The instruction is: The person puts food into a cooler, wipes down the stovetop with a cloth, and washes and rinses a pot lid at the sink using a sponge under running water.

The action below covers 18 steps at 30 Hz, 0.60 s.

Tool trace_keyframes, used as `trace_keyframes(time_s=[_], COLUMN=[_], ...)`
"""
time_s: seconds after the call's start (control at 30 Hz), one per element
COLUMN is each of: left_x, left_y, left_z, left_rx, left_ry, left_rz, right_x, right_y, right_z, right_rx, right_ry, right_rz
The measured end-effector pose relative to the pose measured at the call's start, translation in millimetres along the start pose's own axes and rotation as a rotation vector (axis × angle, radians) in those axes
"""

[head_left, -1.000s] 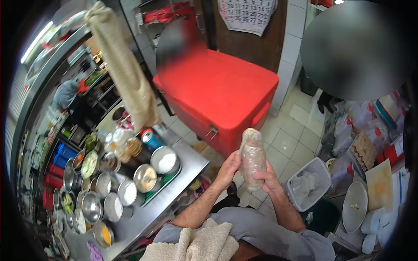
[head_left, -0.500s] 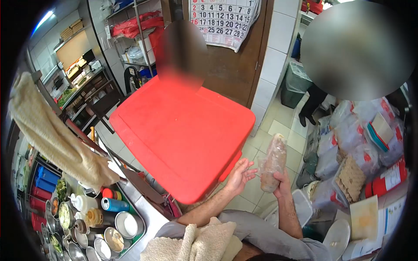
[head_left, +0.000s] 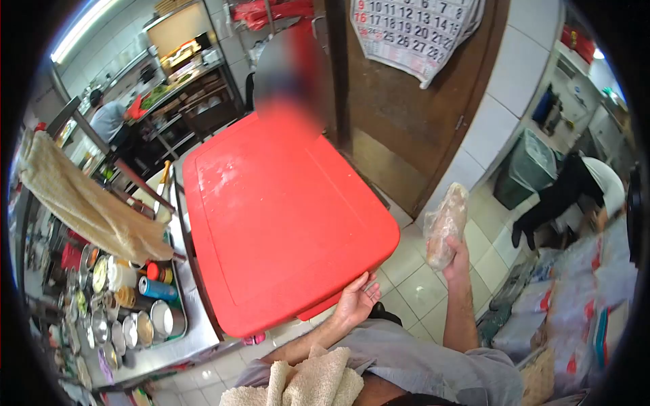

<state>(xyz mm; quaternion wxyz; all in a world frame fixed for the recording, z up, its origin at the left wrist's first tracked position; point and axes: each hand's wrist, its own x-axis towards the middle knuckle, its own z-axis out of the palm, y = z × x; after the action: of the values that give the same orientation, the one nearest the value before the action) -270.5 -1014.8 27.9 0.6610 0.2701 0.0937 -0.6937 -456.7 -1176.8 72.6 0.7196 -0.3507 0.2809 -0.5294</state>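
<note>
My right hand (head_left: 458, 258) grips the lower end of a thick, pinkish-brown roll wrapped in clear plastic (head_left: 447, 223), held up over the tiled floor. I cannot tell what food is inside the wrap. My left hand (head_left: 357, 300) is open and holds nothing, palm turned up, its fingertips at the near edge of a large red plastic lid (head_left: 291, 230). Whether they touch the lid's rim is unclear. The lid lies flat in front of me, between my left arm and the door.
On the left, a steel counter (head_left: 206, 318) holds several metal containers, bottles and a blue can (head_left: 157, 289). A towel (head_left: 88, 196) hangs above it. Bagged goods (head_left: 569, 291) are stacked at right, near a person bending (head_left: 575, 189) by a green bin (head_left: 525, 166). Another person (head_left: 112, 122) stands far left.
My right hand has lifted the wrapped roll up and to the right, away from my left hand. My left hand has lowered toward the lid's edge. The view has turned, and the person at right now bends.
</note>
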Motion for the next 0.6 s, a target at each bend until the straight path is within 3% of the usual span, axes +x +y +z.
trace_keyframes(time_s=[0.1,0.3,0.37,0.43,0.5,0.6], left_x=[11,0,-28,-52,-76,-113], left_y=[-13,-5,14,34,58,76], left_z=[4,39,74,84,93,106], left_rx=[0.049,0.341,0.351,0.252,0.329,0.411], left_ry=[-0.011,-0.186,-0.087,-0.219,-0.405,-0.317], left_rz=[0.183,0.794,0.965,1.105,1.250,1.321], right_x=[51,101,113,122,128,132], right_y=[-11,-13,-4,3,5,9], right_z=[-23,-13,-5,7,32,71], right_rx=[-0.013,-0.032,-0.055,-0.092,-0.188,-0.401], right_ry=[-0.088,-0.172,-0.195,-0.232,-0.367,-0.567], right_rz=[0.063,0.159,0.182,0.206,0.216,0.171])
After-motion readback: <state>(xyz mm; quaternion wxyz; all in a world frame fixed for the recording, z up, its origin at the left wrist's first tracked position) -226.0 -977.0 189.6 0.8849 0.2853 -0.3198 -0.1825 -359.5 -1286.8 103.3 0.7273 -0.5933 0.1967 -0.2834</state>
